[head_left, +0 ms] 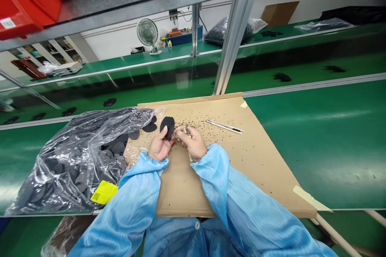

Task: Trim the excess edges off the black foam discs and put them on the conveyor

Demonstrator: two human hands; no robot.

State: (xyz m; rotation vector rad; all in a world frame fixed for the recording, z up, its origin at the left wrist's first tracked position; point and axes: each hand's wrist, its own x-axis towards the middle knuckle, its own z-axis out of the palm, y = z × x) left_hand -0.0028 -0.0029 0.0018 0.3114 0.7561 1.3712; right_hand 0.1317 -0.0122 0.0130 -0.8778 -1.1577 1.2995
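Your left hand (159, 149) grips the black disc (168, 125), thumb on its face, just left of your right hand (195, 143), whose fingers close around a slim tool (190, 157). Hold that disc steady and keep your left fingers clear of the tool's tip. Count one knife (224, 126) right of your hands, one bag (64, 156) left, at least two loose discs (150, 127) between; bits (202, 119) ahead are too many to count.
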